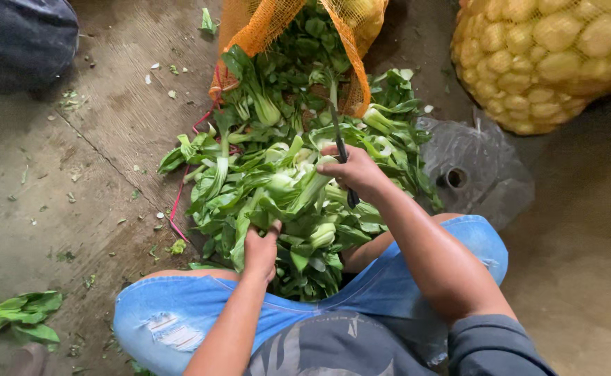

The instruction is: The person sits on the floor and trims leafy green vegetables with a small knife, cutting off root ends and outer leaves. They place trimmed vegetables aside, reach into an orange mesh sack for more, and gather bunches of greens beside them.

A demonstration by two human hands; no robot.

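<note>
A heap of green bok choy [278,174] lies on the concrete floor between my knees, spilling from an orange mesh sack [250,31]. My left hand [260,251] is closed around the leafy end of one bok choy at the near edge of the heap. My right hand [351,170] grips a dark-handled knife [340,150], its blade pointing away over the heap, and also touches a pale bok choy stalk [312,188].
A yellow mesh sack of potatoes [549,59] stands at the top right. A crumpled clear plastic bag [476,167] lies beside it. Separate bok choy [10,317] lies at the left edge. A dark bundle [20,42] sits top left. Leaf scraps litter the floor.
</note>
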